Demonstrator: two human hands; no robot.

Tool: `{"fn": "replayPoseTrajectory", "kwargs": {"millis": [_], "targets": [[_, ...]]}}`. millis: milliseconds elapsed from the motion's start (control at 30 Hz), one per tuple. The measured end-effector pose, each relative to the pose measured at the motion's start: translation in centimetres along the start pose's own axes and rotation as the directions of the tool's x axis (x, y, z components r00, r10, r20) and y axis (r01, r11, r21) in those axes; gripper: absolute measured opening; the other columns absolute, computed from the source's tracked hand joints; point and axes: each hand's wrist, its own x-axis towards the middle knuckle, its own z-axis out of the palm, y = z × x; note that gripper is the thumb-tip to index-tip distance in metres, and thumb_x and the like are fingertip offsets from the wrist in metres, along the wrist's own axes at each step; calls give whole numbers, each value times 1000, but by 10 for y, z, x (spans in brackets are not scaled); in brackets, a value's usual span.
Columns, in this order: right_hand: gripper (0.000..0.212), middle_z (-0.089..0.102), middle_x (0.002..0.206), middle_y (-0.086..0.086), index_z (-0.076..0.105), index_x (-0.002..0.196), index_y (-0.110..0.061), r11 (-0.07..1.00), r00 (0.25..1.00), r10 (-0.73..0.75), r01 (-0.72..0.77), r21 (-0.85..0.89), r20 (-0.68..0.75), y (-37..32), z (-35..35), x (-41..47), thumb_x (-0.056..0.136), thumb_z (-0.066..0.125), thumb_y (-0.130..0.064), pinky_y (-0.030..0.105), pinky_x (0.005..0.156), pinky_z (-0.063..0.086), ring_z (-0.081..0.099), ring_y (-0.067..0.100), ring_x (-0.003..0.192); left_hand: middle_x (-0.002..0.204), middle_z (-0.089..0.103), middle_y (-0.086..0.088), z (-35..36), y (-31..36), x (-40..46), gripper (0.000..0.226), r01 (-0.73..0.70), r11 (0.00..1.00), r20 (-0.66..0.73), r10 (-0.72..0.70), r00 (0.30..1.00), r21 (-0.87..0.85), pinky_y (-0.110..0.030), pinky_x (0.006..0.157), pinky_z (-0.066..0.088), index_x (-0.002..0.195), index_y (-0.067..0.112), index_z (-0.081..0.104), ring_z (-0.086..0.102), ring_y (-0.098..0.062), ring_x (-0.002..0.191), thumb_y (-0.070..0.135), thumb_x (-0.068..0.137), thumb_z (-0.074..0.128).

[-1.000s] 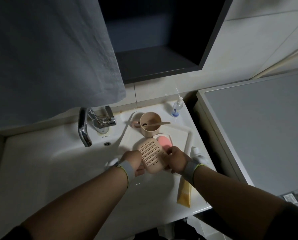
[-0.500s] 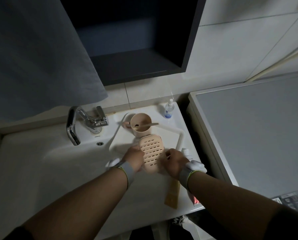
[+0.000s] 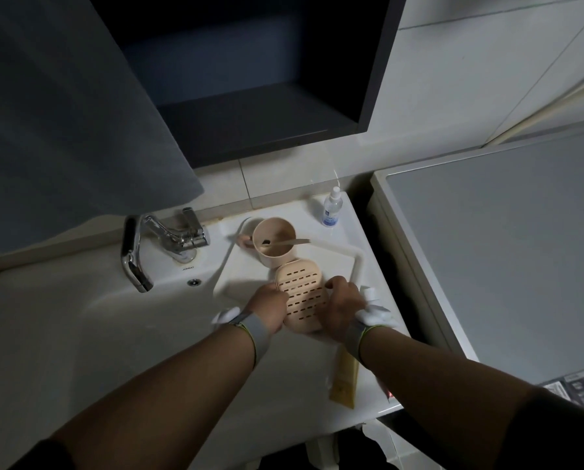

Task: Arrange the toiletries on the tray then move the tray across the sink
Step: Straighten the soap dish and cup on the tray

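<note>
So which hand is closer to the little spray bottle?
The right hand. It grips the soap dish on the side toward the spray bottle; the left hand grips the dish's other side, farther away.

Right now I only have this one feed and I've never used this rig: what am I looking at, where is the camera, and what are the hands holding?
There is no machine here: a person works with two bare hands, and the single camera sits on their head, looking down at a white washbasin. The left hand and right hand grip either side of a beige slotted plastic soap dish, over a white rimmed tray. Behind it on the tray stands a beige plastic cup with a toothbrush across it. Off the tray are a small clear spray bottle at the back corner and a yellow tube near the front edge. The chrome tap is to the left.
</note>
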Motion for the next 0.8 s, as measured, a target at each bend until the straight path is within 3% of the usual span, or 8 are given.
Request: {"fn": "replayPoseTrajectory", "kwargs": {"millis": [133,267,367,433,500,567,633,800], "targets": [[42,62,136,2,45,142,-32,999,999,-37,37,8,-22,2,-1,4,100,48,-29,38,83,41,61,31,121,63,53,-5,0,0,2,19,19,999,1,-19,1000,-29,-34,67,41,72,20,65,51,-24,64,16,73,46],[53,58,142,1,40,147,-37,998,998,-65,65,7,8,3,-7,3,95,47,-32,49,98,51,58,32,126,71,48,-10,3,5,-5,27,61,993,32,-58,998,-104,-25,56,35,85,24,63,45,-18,52,8,84,41],[59,53,143,2,41,148,-35,987,990,-136,134,-88,-20,5,-9,3,92,53,-46,47,99,49,55,33,127,77,52,-11,7,8,-7,27,90,984,70,-80,994,-157,-26,59,37,91,24,61,48,-20,58,9,89,39],[74,53,140,3,42,148,-29,961,971,-230,215,-174,-67,6,-5,2,86,60,-65,42,99,47,56,31,124,74,56,-9,8,9,-9,25,107,980,79,-95,992,-168,-28,61,42,87,23,62,51,-21,60,10,88,41],[93,51,140,3,39,149,-26,934,953,-287,257,-247,-93,5,2,5,77,60,-79,42,102,44,53,30,124,74,50,-10,9,12,-12,24,119,976,81,-106,991,-185,-27,59,38,82,23,60,46,-19,56,8,86,41],[100,49,142,4,35,153,-23,914,944,-308,259,-313,-117,4,8,9,76,57,-82,43,105,41,50,30,125,75,46,-10,9,15,-15,24,126,974,85,-112,990,-190,-27,59,34,82,23,59,43,-17,52,8,87,42],[100,48,142,5,32,155,-20,895,937,-322,256,-366,-132,2,11,14,78,57,-78,44,104,40,50,30,123,74,48,-10,7,19,-15,20,130,970,67,-119,991,-204,-29,61,36,80,20,57,46,-18,50,10,91,44],[87,40,156,8,26,161,-14,875,927,-346,263,-406,-146,-3,14,19,86,61,-43,42,113,33,43,30,135,72,40,3,-9,30,-5,24,149,929,22,-151,988,-340,-28,57,34,80,22,44,43,-18,59,33,101,41]]}}
